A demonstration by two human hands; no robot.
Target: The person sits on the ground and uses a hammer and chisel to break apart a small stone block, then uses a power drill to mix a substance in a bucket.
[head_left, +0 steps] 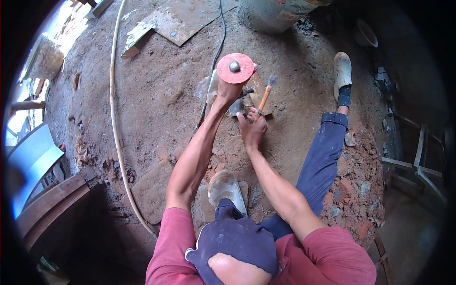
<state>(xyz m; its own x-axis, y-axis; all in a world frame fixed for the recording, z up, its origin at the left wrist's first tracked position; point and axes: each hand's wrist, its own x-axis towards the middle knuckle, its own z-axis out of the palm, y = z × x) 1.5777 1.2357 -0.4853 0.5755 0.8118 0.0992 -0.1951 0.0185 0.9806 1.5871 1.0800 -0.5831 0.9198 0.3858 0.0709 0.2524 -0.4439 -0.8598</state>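
My left hand (231,88) is closed under a pink-red round disc (244,68) with a metal knob at its centre. The disc looks like the hand guard of a chisel, and it hides most of the fingers. My right hand (253,126) is wrapped round an orange handle (264,100) with a blurred grey end; I cannot tell what tool it is. Between the hands, close to the ground, lies a flat grey metal piece (236,108). A dark, short tool-like end (247,91) shows beside my left hand, over a brownish flat piece (258,90).
A dark cable (201,116) passes by my left hand, and a pale hose (113,90) curves further left. A large bucket (266,16) stands ahead. My bent knee (232,237) and stretched leg (327,159) flank the dirt floor. A metal frame (419,152) is at right.
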